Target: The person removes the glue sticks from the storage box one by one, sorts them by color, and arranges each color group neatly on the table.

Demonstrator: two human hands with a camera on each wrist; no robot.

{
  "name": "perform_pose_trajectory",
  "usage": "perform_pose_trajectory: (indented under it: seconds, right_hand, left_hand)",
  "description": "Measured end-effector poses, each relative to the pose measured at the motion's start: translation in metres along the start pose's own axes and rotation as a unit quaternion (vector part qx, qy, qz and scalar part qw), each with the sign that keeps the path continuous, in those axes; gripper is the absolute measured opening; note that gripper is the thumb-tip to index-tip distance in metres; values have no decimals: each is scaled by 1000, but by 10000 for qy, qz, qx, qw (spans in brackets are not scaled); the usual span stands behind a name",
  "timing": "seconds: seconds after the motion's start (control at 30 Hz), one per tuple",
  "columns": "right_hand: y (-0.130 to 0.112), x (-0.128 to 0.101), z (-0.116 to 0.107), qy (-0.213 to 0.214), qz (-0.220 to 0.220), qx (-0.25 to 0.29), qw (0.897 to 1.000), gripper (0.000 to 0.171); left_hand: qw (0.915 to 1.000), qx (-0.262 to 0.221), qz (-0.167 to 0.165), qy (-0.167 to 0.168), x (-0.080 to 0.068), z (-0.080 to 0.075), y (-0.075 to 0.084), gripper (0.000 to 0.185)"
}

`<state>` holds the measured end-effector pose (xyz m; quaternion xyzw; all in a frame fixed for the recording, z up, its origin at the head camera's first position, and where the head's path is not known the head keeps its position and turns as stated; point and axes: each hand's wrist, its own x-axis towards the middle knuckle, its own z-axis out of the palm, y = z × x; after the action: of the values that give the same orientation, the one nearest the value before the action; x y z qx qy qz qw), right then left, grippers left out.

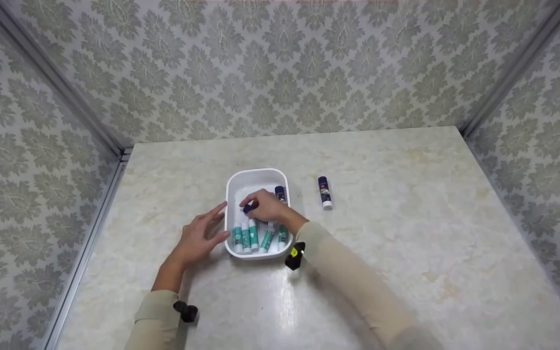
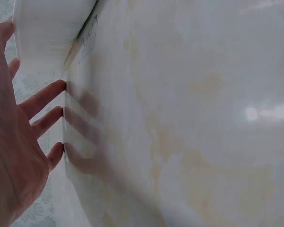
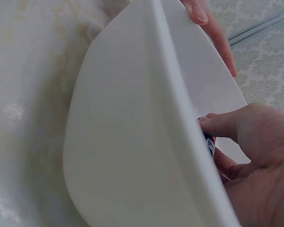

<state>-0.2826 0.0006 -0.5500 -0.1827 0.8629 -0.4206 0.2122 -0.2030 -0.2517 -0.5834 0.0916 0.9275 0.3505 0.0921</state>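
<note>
A white plastic tray (image 1: 256,177) sits near the middle of the pale marbled table (image 1: 406,233), and we see several glue sticks lying inside it. At its near end, a row of teal-and-white glue sticks (image 1: 253,237) lies side by side, and one dark blue stick (image 1: 280,193) rests against the tray's right wall.

Our right hand (image 1: 266,205) reaches into the tray with its fingers curled, pinching a dark blue glue stick (image 1: 248,209) just above the teal row. The right wrist view shows the fingertips closed on it beside the tray's inner wall. Our left hand (image 1: 202,234) is spread, fingers straight, resting against the tray's left outer wall with its fingertips on the table, steadying it.

One more dark blue glue stick with a white end (image 1: 324,192) lies alone on the table, just right of the tray.

We judge that the sticks are being gathered into the tray, and this one is about to be laid down. Next, the pinch would need to loosen and the right hand reach right for the lone stick.

The stick labels carry print, but it is too small to read.
</note>
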Motion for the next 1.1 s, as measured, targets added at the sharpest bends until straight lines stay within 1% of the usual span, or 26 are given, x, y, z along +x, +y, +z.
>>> perform_pose_trajectory:
  seconds: [0.17,0.27,0.5,0.57,0.63,0.8,0.93,1.1]
  right_hand:
    - [3,0,2,92,-30,27,9999,33]
    - [3,1,3,134,-20,53,9999,33]
    - [4,4,6,497,-133,255,9983,36]
    - [4,4,6,439,-128,254,9986,39]
    - [4,4,6,294,-127,213,9993,44]
    - [2,3,4,34,-264,4,9996,53]
    - [2,3,3,-60,-274,-36,9996,54]
    - [2,3,4,-79,-237,-35,9997,54]
  left_hand:
    - [10000,24,-48,-17,-1,1,1,84]
    - [10000,31,-21,5,-1,1,1,84]
    - [9999,1,120,100,-1,1,-1,83]
    - [9999,9,124,86,-1,1,-2,83]
    - [9999,11,123,93,-1,1,-2,83]
    - [9998,2,150,117,0,1,-1,83]
    - [9999,-1,117,87,0,0,-1,84]
    - [9999,-4,119,84,0,0,-2,83]
